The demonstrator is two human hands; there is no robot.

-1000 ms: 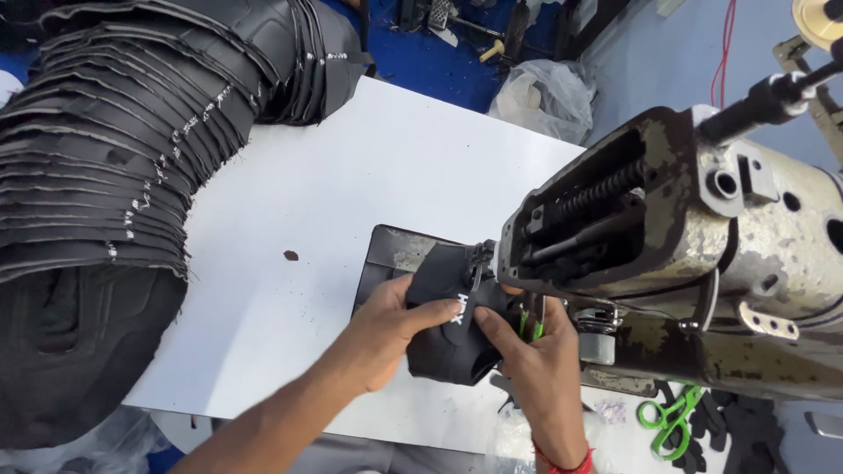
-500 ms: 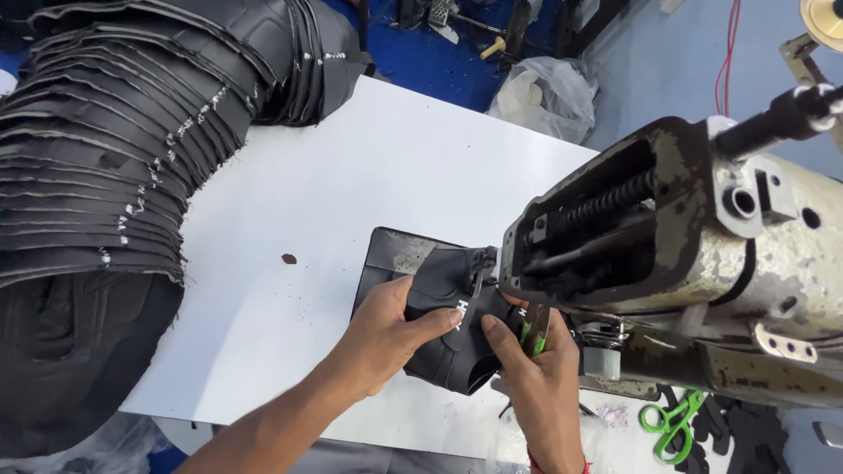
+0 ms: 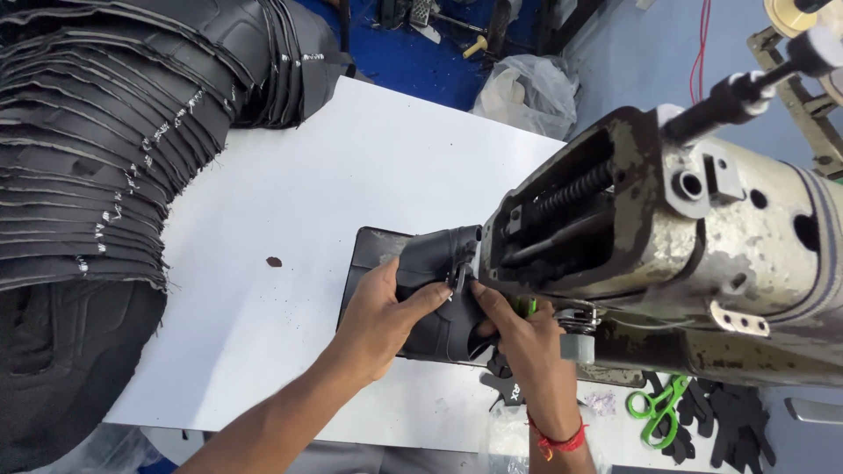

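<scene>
Head view. A black, curved leather-like piece (image 3: 435, 294) lies on the white tabletop (image 3: 369, 184), pressed up against the needle end of a worn, grey sewing machine (image 3: 667, 237). The piece sits directly ahead of both hands, and its long axis appears to run from the near edge of the tabletop away toward the machine head, though its folds make this hard to fix. The left hand (image 3: 378, 320) rests on the piece from the left, fingers curled and thumb closed over its upper fold, pinching it. The right hand (image 3: 518, 338) comes in from below and right; its fingertips (image 3: 479, 292) meet the same fold just beside the left thumb, closed on the material right under the machine head. Of the two, the right hand is nearer the needle area, which the machine body hides. A tall stack of similar black cut pieces (image 3: 105, 149) stands well apart at far left; green-handled scissors (image 3: 654, 408) lie near the right wrist.
</scene>
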